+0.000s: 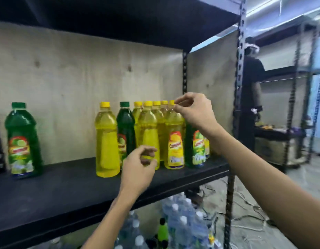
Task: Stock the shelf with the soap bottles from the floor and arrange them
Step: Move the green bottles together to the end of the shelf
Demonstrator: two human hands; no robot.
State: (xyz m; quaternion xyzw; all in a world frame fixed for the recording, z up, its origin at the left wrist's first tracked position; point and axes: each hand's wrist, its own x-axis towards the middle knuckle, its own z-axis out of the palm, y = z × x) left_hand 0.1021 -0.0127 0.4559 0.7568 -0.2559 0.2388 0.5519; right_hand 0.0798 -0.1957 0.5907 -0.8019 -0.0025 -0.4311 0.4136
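The right hand (195, 112) is hovering at cap height over the yellow bottle with the label facing out (174, 139), thumb and forefinger drawn close together right at its yellow cap (172, 102); whether they are actually pinching the cap or only touching it I cannot tell, since the fingers are covering that spot. That bottle is standing upright, its long axis vertical, at the front right of the cluster of yellow bottles (152, 123) on the black shelf (65, 186), so the right hand is plainly the nearer one and is sitting directly above it. The left hand (139, 168) is floating lower, in front of the cluster's left front bottle, fingers loosely curled toward the thumb and holding nothing that I can see. Just to the right of the labelled yellow bottle a green bottle (196, 148) is standing touching or nearly touching it, partly hidden behind the right forearm. To the left of that yellow bottle, beyond the cluster, a dark green bottle (126, 130) and a lone yellow bottle (106, 141) are standing close, and far left a single green bottle (23, 141) is standing well apart. Any turn or slide of the labelled bottle looks crowded by neighbours on both sides. Below the shelf, clear bottles (182, 221) are lying piled on the floor.
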